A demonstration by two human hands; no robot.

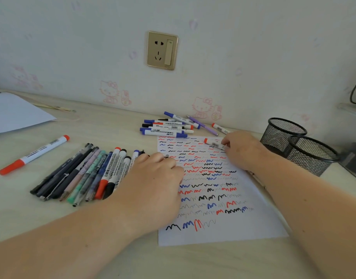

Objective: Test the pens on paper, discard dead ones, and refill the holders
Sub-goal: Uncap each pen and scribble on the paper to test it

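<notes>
- R hand [241,150] pinches red marker [214,143] over far paper [223,234]; light, stiff, slick barrel, so grip mid-barrel.
- L hand [159,174] curled on a pen w/ tip showing [167,156].

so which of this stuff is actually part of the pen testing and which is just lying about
Part of the job:
- test paper covered in scribbles
- red-capped marker pinched by the right hand
- left hand resting on the paper's edge
- row of pens
- pile of markers
- lone red marker
- two mesh holders

Just lying about:
- wall socket
- blank sheet at far left
</notes>
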